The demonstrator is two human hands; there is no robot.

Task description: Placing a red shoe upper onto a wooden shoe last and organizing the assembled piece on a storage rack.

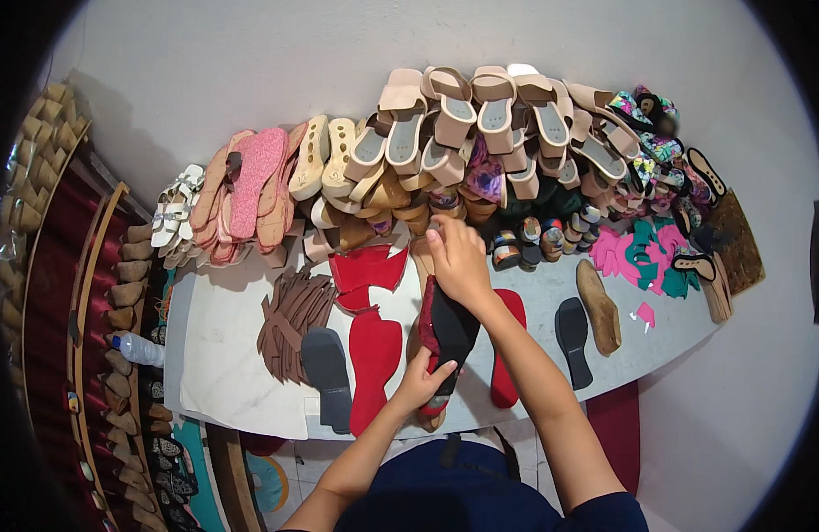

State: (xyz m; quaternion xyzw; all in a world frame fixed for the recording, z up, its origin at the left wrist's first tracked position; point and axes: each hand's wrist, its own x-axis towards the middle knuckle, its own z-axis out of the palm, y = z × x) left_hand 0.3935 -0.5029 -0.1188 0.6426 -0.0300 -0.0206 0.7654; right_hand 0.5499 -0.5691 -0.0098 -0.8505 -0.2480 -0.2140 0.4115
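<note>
Shoe in hand: black-soled shoe (pixel 447 335) with a red upper edge, held tilted over the work table (pixel 525 306), between both hands.
Left hand: left hand (pixel 420 383) grips the shoe's lower end, fingers curled under it, thumb laid on the black sole.
Right hand: right hand (pixel 459 262) lies closed over the shoe's upper end, fingers bent down around the red edge.
Just left of the left hand: flat red insole piece (pixel 375 359), felt-like, touching a black sole (pixel 327 377) of matte rubber look.
Up and left of the hands: cut red pieces (pixel 367 270) with jagged outlines, and beside them a loose heap of brown strips (pixel 290 315), suede-like.
Right of the right forearm: red sole piece (pixel 507 355) partly hidden by the arm; farther right a second black sole (pixel 573 341) and a tan wooden shoe last (pixel 598 306), smooth and rounded.
Beyond the right hand: a stacked pile of beige sandals (pixel 480 111) with wide straps and grey footbeds, leaning on the wall.
Far left of that pile: pink glittery insoles (pixel 254 182), cream platform soles (pixel 325 160), white strappy sandals (pixel 175 208).
Far right: pink and green cut shapes (pixel 649 253), patterned sandals (pixel 649 142) above them.
Left edge: clear plastic bottle (pixel 142 348) with a blue cap, lying by a rack of brown heels (pixel 126 293).
Under the left items: white sheet (pixel 223 355) spread on the table.
</note>
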